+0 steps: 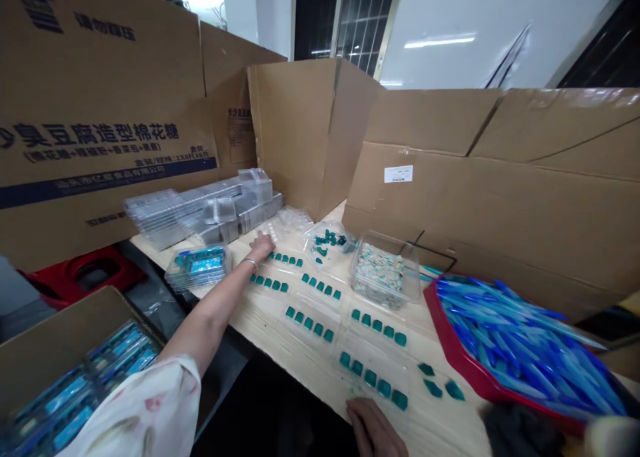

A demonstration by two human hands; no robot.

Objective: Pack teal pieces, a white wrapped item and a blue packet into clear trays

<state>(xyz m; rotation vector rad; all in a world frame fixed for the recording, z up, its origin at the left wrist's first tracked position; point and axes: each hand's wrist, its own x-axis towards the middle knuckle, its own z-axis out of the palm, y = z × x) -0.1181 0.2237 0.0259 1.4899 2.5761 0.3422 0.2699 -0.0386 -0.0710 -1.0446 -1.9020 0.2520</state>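
Note:
My left hand [261,247], with a bangle at the wrist, reaches to the far side of the pale wooden table [305,383]. Its fingers are down at a transparent tray near small pale pieces, partly hidden. Several transparent blister trays [320,317] lie across the table, holding rows of teal square pieces. My right hand [373,429] rests at the near table edge, touching the nearest tray [373,377] and holding nothing visible. Loose teal pieces [440,383] lie just right of that tray. A transparent tub of speckled pieces [385,273] stands farther back.
A red tray heaped with blue pointed pieces [520,350] sits at right. Stacked transparent trays [200,210] stand at the back, before upright cardboard sheets [500,210]. A cardboard box of blue-teal packs [75,397] sits at lower left. Dark and pale shapes crowd the lower right corner.

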